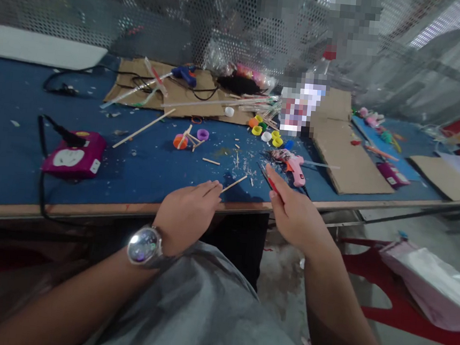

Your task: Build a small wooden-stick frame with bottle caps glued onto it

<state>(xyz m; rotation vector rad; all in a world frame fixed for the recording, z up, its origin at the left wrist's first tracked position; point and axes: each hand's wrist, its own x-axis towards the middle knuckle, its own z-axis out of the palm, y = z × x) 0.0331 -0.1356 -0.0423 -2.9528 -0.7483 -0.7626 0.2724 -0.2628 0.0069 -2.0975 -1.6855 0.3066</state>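
Observation:
Near the table's front edge, my left hand (190, 212) is closed on a thin wooden stick (235, 184), whose free end points right. My right hand (294, 213) grips a red-handled tool (271, 182) with a thin dark tip; the fingers hide most of it, so its exact kind does not show. Just beyond that hand lies a pink glue gun (293, 165) with a clear glue stick in its back. A small stick frame (192, 138) rests against an orange bottle cap (180, 142), close to a purple cap (202, 134). A short stick piece (211, 162) lies between.
A purple power box (74, 156) with a black cable stands at left, near a long stick (143, 128). Several coloured caps (266, 136), a bottle (317, 75) and cardboard (347, 161) lie farther back. A blue glue gun (185, 74) sits on cardboard behind.

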